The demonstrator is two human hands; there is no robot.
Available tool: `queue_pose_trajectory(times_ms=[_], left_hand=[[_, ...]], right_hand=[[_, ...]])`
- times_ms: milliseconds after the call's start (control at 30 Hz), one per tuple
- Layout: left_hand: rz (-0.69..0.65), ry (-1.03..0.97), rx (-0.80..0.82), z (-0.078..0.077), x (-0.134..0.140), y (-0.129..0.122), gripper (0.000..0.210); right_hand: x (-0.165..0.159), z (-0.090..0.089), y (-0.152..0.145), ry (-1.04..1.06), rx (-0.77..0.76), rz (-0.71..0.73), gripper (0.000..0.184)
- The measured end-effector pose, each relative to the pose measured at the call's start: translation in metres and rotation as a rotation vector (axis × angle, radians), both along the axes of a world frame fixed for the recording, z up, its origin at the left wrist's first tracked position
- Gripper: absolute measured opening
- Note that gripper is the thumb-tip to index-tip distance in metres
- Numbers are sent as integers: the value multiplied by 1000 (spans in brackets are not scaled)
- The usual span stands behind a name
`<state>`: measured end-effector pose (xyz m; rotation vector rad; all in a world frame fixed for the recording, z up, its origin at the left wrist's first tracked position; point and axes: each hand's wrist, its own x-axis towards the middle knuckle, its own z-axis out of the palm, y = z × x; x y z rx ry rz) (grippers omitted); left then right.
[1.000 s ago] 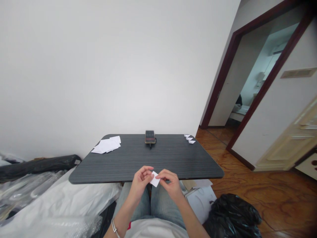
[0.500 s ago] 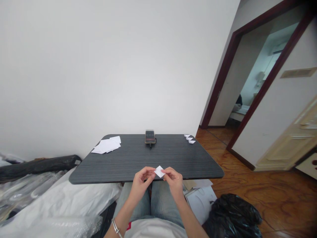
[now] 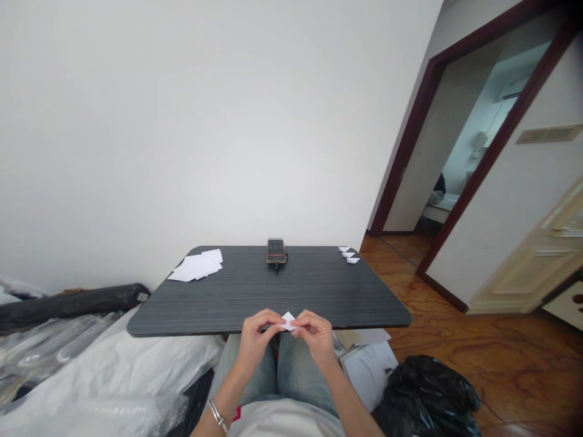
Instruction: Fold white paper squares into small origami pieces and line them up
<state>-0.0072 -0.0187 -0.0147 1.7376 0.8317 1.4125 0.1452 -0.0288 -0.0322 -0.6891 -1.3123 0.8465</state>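
Observation:
A small folded white paper (image 3: 288,320) is held over the front edge of the dark table (image 3: 273,297). My left hand (image 3: 260,332) pinches its left corner between thumb and fingers. On the opposite corner, my right hand (image 3: 315,334) has the same kind of pinch. The paper's upper point sticks up between the fingertips; parts of its sides are hidden by them. Far right on the table lie several small folded paper pieces (image 3: 348,254). A loose stack of white paper sheets (image 3: 197,266) rests at the far left.
A phone-like device (image 3: 276,250) on a stand, with a cable, is at the back middle against the wall. Below the table are a black plastic bag (image 3: 426,394) and a white paper bag (image 3: 371,370) on the right. Plastic-wrapped bundles (image 3: 113,370) lie on the left.
The folded paper has come slightly down and to the left, and less of it shows. My hands have drawn closer together on it.

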Motion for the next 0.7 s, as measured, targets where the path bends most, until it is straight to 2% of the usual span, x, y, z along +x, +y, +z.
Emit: queue_pose_trajectory(times_ms=[167, 433, 700], left_hand=[[23, -61, -37, -2, 2, -2, 6], [-14, -238, -184, -2, 6, -4, 7], [-91, -324, -340, 3, 8, -5, 12]], right_hand=[[-5, 2, -2, 101, -63, 27, 6], [-8, 6, -6, 179, -176, 33, 13], [-12, 13, -9, 174, -183, 5, 15]])
